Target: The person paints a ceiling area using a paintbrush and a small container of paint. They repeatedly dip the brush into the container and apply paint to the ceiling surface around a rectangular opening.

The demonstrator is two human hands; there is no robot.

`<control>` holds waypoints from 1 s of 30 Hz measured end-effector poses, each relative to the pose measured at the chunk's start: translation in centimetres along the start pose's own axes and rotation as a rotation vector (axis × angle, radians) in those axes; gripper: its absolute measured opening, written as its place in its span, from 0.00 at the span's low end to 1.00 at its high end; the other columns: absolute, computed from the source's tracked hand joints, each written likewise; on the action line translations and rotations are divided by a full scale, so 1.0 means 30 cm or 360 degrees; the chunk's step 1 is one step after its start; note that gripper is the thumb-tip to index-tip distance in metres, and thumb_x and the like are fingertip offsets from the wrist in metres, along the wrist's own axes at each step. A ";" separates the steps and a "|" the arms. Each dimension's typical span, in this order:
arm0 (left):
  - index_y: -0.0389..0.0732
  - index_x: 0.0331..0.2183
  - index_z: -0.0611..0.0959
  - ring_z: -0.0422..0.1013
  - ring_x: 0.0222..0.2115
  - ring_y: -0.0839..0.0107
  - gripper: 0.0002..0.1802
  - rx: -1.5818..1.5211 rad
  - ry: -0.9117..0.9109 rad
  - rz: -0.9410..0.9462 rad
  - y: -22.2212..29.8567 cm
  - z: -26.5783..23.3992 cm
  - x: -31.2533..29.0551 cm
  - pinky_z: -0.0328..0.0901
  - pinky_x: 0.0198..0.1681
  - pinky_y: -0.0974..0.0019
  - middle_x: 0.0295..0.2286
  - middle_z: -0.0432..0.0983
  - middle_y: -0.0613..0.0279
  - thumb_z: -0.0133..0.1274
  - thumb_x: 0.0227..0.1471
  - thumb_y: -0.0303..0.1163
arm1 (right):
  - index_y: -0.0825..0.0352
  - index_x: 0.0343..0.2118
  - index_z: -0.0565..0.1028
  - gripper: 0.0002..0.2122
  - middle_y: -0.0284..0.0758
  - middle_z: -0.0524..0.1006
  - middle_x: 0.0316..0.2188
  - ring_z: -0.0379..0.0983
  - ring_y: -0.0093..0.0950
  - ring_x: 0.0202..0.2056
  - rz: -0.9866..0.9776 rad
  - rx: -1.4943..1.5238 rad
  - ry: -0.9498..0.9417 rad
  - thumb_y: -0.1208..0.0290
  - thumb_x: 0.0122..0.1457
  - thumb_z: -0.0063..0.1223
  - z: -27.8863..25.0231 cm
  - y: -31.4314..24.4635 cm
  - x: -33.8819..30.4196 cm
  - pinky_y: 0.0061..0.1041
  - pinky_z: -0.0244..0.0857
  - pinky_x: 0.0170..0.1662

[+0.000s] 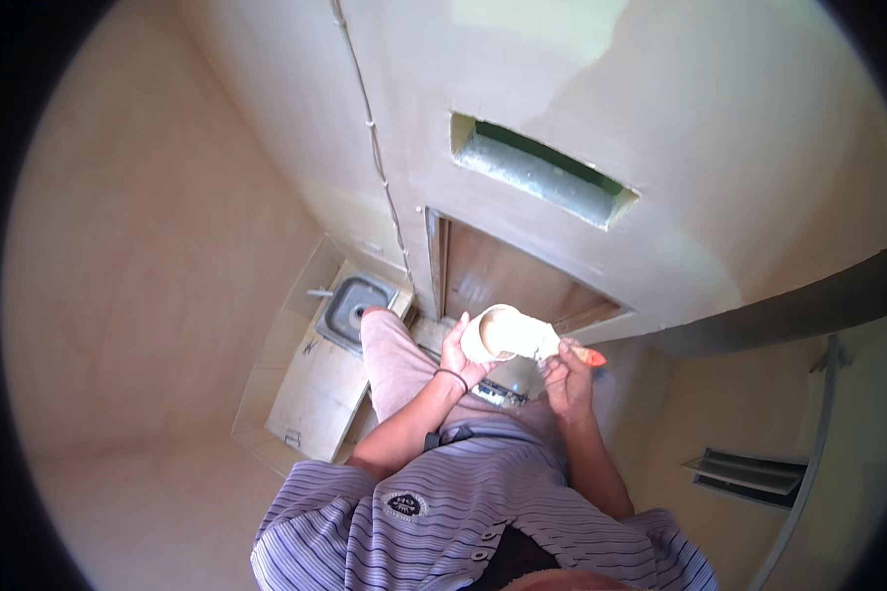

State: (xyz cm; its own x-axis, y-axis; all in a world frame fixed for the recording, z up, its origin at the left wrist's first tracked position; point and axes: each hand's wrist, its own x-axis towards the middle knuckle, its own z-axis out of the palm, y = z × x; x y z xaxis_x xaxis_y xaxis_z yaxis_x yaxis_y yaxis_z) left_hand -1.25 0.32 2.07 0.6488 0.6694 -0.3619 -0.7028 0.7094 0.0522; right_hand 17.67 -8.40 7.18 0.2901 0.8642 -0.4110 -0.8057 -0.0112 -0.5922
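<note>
In front of my body, my left hand (462, 357) is wrapped round a round, pale container (472, 342), its open top tilted toward me. Something light brown shows inside it. My right hand (566, 380) grips a brush (534, 336) with an orange-red handle end (590, 357). The brush's wide white head lies at the container's right rim and looks coated in white. Glare blurs where the head and the rim meet, so whether they touch is hard to see.
Below on the left is a metal sink (355, 311) set in a pale counter (310, 404). A brown door (503, 281) stands ahead, under a rectangular wall opening (547, 169). A cable (373, 128) runs down the wall. A louvred window (749, 475) is at the right.
</note>
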 end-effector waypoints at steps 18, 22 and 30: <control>0.53 0.51 0.78 0.74 0.45 0.56 0.33 -0.0160 0.0056 0.0138 0.057 0.006 0.017 0.68 0.40 0.52 0.47 0.78 0.60 0.54 0.51 0.64 | 0.71 0.52 0.73 0.16 0.40 0.78 0.47 0.76 0.32 0.47 -0.1677 -0.0125 -0.0835 0.78 0.61 0.55 0.934 -0.599 0.141 0.31 0.70 0.54; 0.49 0.53 0.77 0.67 0.55 0.55 0.37 -0.0154 -0.0061 0.0197 0.086 -0.053 0.056 0.61 0.56 0.45 0.52 0.74 0.58 0.58 0.49 0.62 | 0.69 0.40 0.80 0.11 0.38 0.81 0.38 0.78 0.28 0.40 -0.3062 -0.1156 -0.0794 0.82 0.54 0.63 1.254 -0.672 0.095 0.26 0.72 0.45; 0.52 0.52 0.77 0.72 0.49 0.59 0.34 -0.0138 0.0017 0.0247 0.107 -0.022 0.061 0.67 0.45 0.53 0.49 0.76 0.61 0.54 0.51 0.64 | 0.69 0.35 0.81 0.07 0.34 0.83 0.32 0.79 0.22 0.33 -0.2808 -0.1115 -0.0643 0.76 0.54 0.66 1.520 -0.639 0.340 0.21 0.72 0.40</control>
State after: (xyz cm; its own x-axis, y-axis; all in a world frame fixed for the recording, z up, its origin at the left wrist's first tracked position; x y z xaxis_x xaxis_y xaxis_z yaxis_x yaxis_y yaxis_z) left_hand -2.51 3.69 0.97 0.5276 0.7667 -0.3658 -0.8172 0.5757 0.0280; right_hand 12.51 23.56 45.94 0.2162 0.1715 0.9612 0.5600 0.7846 -0.2660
